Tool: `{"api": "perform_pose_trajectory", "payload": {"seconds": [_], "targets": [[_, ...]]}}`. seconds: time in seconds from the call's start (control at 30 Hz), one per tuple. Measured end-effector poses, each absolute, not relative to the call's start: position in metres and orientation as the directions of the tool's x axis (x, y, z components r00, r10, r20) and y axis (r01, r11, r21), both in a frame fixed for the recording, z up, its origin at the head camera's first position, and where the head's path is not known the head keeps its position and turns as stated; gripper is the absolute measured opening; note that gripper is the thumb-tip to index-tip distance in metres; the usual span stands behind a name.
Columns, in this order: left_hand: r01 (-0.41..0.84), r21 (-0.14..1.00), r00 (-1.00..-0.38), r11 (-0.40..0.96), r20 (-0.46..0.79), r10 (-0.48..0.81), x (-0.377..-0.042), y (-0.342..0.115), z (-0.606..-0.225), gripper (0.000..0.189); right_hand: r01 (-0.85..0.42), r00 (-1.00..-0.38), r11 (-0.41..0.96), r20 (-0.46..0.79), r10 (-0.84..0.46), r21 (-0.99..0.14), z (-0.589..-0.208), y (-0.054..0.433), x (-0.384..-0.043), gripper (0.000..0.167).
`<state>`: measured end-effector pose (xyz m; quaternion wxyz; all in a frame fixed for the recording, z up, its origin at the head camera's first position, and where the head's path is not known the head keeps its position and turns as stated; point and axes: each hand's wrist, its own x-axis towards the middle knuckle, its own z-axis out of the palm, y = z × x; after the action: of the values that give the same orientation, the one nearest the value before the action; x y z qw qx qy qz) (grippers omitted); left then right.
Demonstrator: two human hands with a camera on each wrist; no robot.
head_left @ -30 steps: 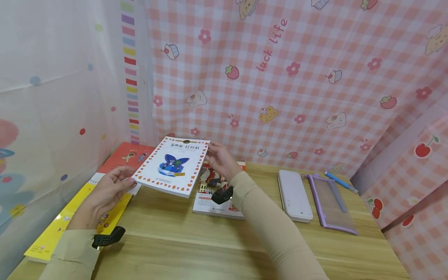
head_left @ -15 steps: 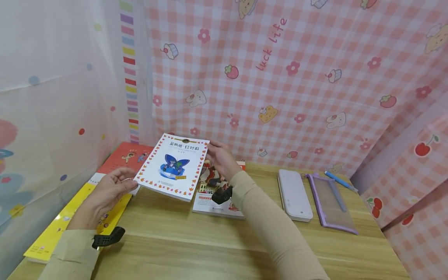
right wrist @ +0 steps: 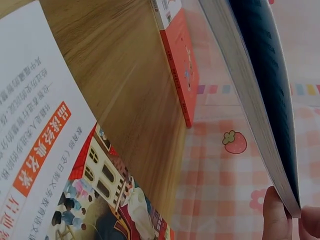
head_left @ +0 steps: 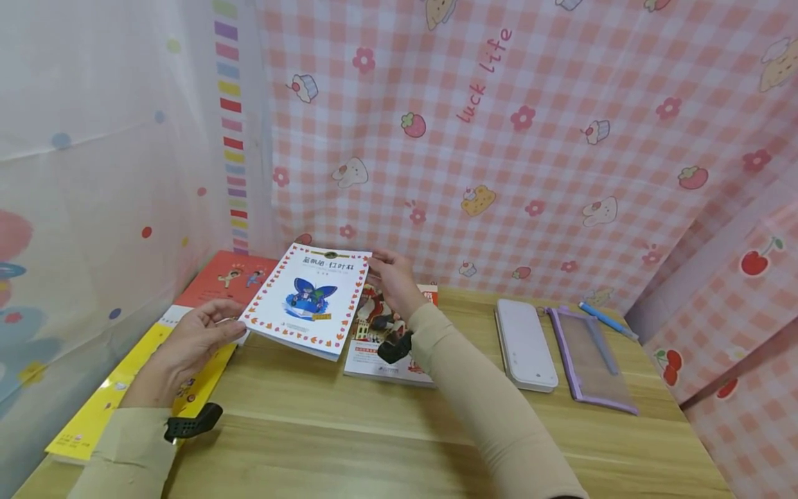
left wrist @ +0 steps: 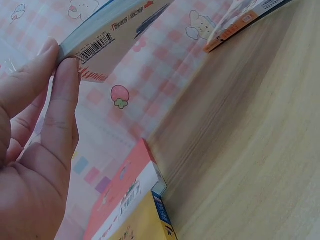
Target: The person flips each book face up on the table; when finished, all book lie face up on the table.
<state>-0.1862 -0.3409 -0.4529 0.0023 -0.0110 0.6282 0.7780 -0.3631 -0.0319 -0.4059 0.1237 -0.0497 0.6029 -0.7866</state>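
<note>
A white book [head_left: 310, 298] with a blue butterfly picture and a leaf border is held tilted above the table. My left hand [head_left: 193, 339] pinches its near left corner; in the left wrist view the thumb and fingers of that hand [left wrist: 45, 130] grip the book's edge [left wrist: 95, 35], with the barcoded back cover facing down. My right hand [head_left: 395, 281] grips the far right corner. In the right wrist view the right fingertips [right wrist: 277, 215] pinch the book's corner, and its cover [right wrist: 272, 75] stands slightly apart from the pages.
Beneath the right forearm lies another illustrated book [head_left: 386, 367]. A red book [head_left: 231, 277] and a yellow book [head_left: 131, 388] overlap at the left. To the right are a white case [head_left: 526, 346], a purple-edged mesh pouch [head_left: 592, 360] and a blue pen [head_left: 607, 321]. Curtains border the wooden table [head_left: 349, 443].
The held book tilted up slightly, then lowered a little at its far edge. Its near edge sits marginally lower and further right than a second ago. Both hands keep their grip.
</note>
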Motion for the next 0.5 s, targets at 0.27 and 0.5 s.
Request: {"api": "perform_pose_trajectory", "payload": {"seconds": [0.27, 0.5], "targets": [[-0.048, 0.987, -0.999, -0.155, -0.051, -0.019, -0.1858, -0.3426, -0.454, 0.027, 0.142, -0.962, -0.218, -0.083, -0.26, -0.966, -0.4105, -0.0341, -0.3672, 0.04], [-0.074, 0.989, -0.996, -0.128, -0.079, -0.03, -0.1855, -0.3424, -0.4549, 0.029, 0.144, -0.958, -0.197, -0.086, -0.273, -0.97, -0.4097, -0.033, -0.365, 0.041]]}}
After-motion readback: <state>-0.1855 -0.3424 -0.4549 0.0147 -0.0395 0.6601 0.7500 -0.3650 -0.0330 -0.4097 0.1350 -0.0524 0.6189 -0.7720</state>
